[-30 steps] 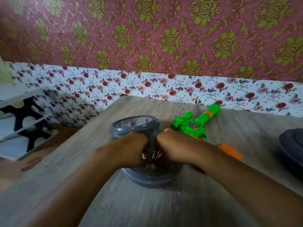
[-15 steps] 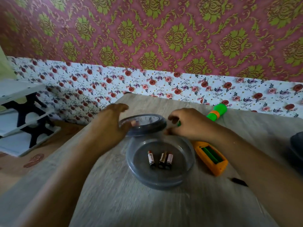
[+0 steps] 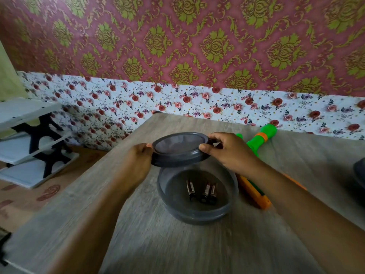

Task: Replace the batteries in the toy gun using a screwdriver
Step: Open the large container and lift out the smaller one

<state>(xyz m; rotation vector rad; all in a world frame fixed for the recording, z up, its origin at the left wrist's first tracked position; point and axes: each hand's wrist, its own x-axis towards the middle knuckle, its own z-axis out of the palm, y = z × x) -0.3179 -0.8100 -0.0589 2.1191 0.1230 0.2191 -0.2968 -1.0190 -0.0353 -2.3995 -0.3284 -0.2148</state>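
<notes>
Head view: both hands hold one round dark-grey plastic lid (image 3: 178,149) above the one round grey plastic container (image 3: 197,194), the left hand (image 3: 139,161) gripping its left rim and the right hand (image 3: 227,153) pinching its right. Inside the container lie three small dark cylindrical batteries (image 3: 201,191). One green-and-orange plastic toy gun (image 3: 258,139) lies on the grey wood-grain table (image 3: 177,244), just right of the container, partly hidden by the right arm. A tilted lid may slip and knock the container, scattering the batteries. No screwdriver is visible.
</notes>
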